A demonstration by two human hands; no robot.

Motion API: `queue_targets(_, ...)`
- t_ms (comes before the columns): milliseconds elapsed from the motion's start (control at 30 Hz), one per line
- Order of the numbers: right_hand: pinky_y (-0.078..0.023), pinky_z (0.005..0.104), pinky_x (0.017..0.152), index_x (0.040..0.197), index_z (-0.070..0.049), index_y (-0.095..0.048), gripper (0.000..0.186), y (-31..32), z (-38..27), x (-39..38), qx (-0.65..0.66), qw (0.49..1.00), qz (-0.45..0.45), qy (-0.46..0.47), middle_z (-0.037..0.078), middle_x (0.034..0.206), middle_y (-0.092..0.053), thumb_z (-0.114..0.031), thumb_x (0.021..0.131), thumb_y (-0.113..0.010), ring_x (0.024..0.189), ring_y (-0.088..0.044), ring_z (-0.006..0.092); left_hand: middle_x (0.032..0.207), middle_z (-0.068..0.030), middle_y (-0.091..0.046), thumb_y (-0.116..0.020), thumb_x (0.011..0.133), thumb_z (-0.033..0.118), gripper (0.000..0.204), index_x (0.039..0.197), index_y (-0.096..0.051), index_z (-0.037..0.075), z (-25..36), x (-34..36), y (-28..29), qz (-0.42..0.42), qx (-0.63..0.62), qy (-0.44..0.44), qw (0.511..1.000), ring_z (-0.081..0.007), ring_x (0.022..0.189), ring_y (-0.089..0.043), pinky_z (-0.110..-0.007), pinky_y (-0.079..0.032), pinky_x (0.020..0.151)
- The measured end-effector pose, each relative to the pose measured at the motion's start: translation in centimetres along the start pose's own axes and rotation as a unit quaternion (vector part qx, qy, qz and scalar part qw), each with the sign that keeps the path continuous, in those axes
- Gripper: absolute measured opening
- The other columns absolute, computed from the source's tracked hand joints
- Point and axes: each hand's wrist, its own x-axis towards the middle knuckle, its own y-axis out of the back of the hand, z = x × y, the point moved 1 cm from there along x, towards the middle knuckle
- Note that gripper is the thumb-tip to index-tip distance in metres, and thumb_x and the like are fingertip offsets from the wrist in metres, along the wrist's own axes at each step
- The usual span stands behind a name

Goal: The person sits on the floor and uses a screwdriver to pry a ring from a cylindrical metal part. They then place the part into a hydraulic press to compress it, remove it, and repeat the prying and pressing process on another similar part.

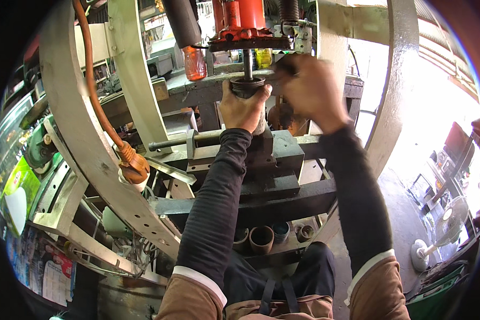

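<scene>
My left hand (242, 109) is wrapped round a dark ringed cylindrical piece (247, 85) on a pale shaft (261, 128), beneath a red press (245, 16) whose dark vertical rod (247, 64) reaches down to that piece. To its right, raised close to the press plate, my right hand (317, 90) is smeared by motion, with its fingers curled at a dark object that I cannot make out. Dark steel blocks (288, 146) support the shaft, and a horizontal bolt (165, 144) lies just left of them.
Pale frame posts (381, 106) flank the work. An orange cord (96, 101) hangs at left, and an orange bottle (195, 66) stands behind. Below are several cups and cans (261, 239) on a low shelf. A fan (448, 218) stands on the floor at right.
</scene>
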Motion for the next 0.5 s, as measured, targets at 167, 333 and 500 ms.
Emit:
queue_targets(167,-0.054,0.0389,0.066,0.105,-0.004,-0.074,0.03,5.8,0.7,8.0,-0.071,0.953,0.13,0.266,0.014,0.088,-0.076,-0.033,0.099,-0.069,0.073,-0.072,0.029,0.099,-0.0152,-0.078,-0.092,0.073,0.035,0.06,0.111,-0.061,0.001,1.0,0.3,-1.3,0.027,0.044,0.003,0.999,-0.0292,0.089,-0.077,-0.039,-0.06,0.083)
queue_targets(333,-0.053,0.0476,0.093,0.097,-0.003,-0.075,0.038,5.1,-1.2,12.4,-0.224,0.948,-0.148,0.168,0.02,0.105,-0.071,-0.04,0.092,-0.071,0.105,-0.068,0.0375,0.097,-0.0141,-0.077,-0.094,0.071,0.037,0.062,0.11,-0.061,0.002,0.0,0.5,-1.9,0.072,0.09,-0.023,0.993,-0.027,0.086,-0.077,-0.038,-0.06,0.082)
queue_targets(500,-0.054,0.0466,0.092,0.1,-0.004,-0.076,0.032,5.1,-0.6,13.6,-0.243,0.911,-0.218,0.25,0.02,0.107,-0.071,-0.034,0.093,-0.068,0.105,-0.068,0.0377,0.097,-0.015,-0.077,-0.096,0.068,0.041,0.068,0.109,-0.06,0.001,0.0,1.0,-1.9,0.078,0.114,-0.033,0.99,-0.0281,0.087,-0.077,-0.04,-0.061,0.08)
